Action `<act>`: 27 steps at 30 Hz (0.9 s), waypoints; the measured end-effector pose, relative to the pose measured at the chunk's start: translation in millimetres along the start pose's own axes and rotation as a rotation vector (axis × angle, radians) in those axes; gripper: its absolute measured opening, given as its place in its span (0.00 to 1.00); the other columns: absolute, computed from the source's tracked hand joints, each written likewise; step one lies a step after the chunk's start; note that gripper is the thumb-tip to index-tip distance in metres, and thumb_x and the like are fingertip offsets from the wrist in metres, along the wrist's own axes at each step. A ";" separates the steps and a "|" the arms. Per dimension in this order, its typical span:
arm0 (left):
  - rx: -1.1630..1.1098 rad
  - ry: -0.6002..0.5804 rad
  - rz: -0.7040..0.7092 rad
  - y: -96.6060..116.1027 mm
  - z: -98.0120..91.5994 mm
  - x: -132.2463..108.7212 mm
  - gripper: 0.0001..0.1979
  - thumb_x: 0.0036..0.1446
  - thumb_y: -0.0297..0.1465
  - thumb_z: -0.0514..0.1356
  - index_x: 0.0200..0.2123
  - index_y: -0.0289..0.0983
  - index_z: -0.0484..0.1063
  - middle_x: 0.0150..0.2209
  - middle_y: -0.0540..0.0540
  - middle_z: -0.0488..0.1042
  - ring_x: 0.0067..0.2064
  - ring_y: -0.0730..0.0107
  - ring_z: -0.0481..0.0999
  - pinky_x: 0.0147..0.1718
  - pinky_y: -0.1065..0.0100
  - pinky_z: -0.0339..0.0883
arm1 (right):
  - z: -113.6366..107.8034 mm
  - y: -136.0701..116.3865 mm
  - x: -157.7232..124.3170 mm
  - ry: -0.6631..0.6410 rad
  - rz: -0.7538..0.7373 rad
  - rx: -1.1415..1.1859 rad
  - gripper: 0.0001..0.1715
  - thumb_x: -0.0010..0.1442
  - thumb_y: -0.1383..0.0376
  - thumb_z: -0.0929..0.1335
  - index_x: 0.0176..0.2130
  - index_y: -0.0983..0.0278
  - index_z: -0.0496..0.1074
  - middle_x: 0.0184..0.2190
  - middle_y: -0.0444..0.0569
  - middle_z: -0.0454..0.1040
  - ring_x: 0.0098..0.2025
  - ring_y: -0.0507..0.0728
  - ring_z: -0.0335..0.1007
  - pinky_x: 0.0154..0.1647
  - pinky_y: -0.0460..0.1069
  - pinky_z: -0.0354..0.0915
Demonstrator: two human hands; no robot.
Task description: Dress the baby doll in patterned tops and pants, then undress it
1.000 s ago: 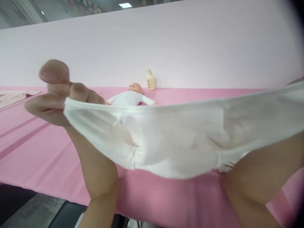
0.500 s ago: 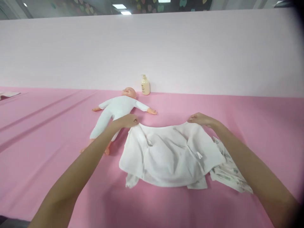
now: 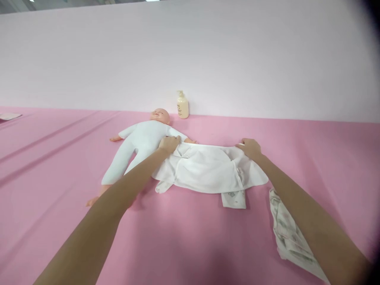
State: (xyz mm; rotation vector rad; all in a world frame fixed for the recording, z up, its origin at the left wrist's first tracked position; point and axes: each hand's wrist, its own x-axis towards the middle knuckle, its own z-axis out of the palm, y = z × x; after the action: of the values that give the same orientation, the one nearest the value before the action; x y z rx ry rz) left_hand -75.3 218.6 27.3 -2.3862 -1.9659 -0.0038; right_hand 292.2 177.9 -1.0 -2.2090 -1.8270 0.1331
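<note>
A white baby shirt (image 3: 208,168) lies spread on the pink surface, its inside facing up and a sleeve end with a small print poking out below. My left hand (image 3: 170,144) is closed on the shirt's upper left edge, next to the doll's arm. At the upper right edge, my right hand (image 3: 249,149) pinches the cloth. To the left a baby doll (image 3: 145,136) in a white bodysuit lies on its back; my left forearm hides part of its legs.
A cream pump bottle (image 3: 183,105) stands against the white wall (image 3: 237,59) at the back. Printed white cloth (image 3: 292,233) lies at the lower right, partly under my right forearm. Another flat item (image 3: 10,116) sits at the far left on the pink sheet (image 3: 59,158).
Both hands have carried the shirt away from me, toward the wall and nearer the doll. The shirt has come apart from the printed cloth. My view has tilted down.
</note>
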 end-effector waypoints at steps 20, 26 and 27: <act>0.151 0.175 0.038 -1.0 2.9 -6.4 0.18 0.62 0.22 0.42 0.50 0.26 0.66 0.50 0.29 0.69 0.51 0.54 0.69 0.46 0.61 0.61 | -6.1 -20.4 -2.8 0.172 -0.178 -0.307 0.18 0.67 0.64 0.56 0.50 0.70 0.64 0.48 0.63 0.69 0.49 0.64 0.65 0.35 0.50 0.59; -0.060 0.069 0.187 -10.4 -13.4 -62.8 0.13 0.60 0.27 0.47 0.42 0.35 0.70 0.41 0.41 0.74 0.40 0.63 0.74 0.40 0.66 0.64 | -24.2 -24.2 -88.9 0.001 -0.595 -0.156 0.13 0.65 0.63 0.58 0.38 0.63 0.70 0.34 0.50 0.74 0.35 0.55 0.67 0.30 0.48 0.54; -0.073 0.042 0.226 -13.0 -14.4 -73.7 0.13 0.60 0.28 0.48 0.41 0.36 0.70 0.40 0.42 0.74 0.39 0.63 0.74 0.40 0.65 0.64 | -23.5 -24.4 -107.0 -0.001 -0.763 -0.169 0.14 0.65 0.62 0.59 0.38 0.64 0.70 0.33 0.50 0.74 0.34 0.55 0.66 0.30 0.48 0.53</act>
State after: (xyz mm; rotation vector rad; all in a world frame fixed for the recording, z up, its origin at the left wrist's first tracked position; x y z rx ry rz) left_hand -101.7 148.2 39.7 -2.6169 -1.6969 -0.1172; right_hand 253.3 74.2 17.2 -1.4413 -2.6050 -0.1776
